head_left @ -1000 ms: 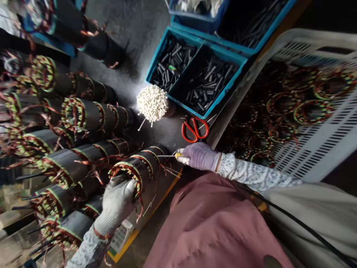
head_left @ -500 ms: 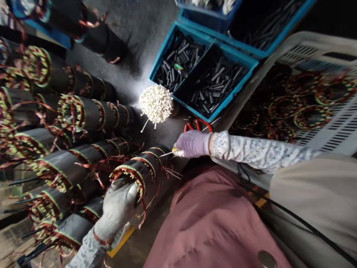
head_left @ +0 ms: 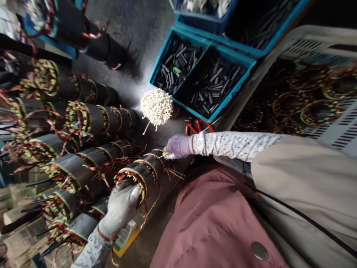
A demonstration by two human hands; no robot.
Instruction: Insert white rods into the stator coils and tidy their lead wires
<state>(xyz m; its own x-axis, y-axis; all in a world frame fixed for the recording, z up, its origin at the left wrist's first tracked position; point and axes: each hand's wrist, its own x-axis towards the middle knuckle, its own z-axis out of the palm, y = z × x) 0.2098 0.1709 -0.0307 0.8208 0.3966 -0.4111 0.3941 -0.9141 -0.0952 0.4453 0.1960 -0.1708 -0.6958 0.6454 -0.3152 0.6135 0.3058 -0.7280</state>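
My left hand (head_left: 122, 204), in a white knitted glove, grips the near end of a grey motor stator (head_left: 147, 169). Its fingers reach into the bore and the thumb lies over the wound rim; the fingertips are hidden. In a purple glove, my right hand (head_left: 178, 146) is closed on a thin yellow-handled tool (head_left: 165, 153). The tool's slender metal shaft points at the windings near the stator's far end; I cannot tell whether it touches them. Loose pale strings (head_left: 176, 173) trail from the stator's side beside my right hand.
Several stators (head_left: 89, 119) lie in rows on the left. Beyond my right hand stand a bundle of white-tipped sticks (head_left: 157, 106) and red-handled pliers (head_left: 198, 126). A blue divided bin (head_left: 214, 114) holds black tubing pieces. A white crate (head_left: 341, 139) with copper-wound rings is on the right.
My right hand has moved left with the yellow-handled tool, closer to the stator. My left hand keeps its grip on the rim. The whole view has shifted slightly.
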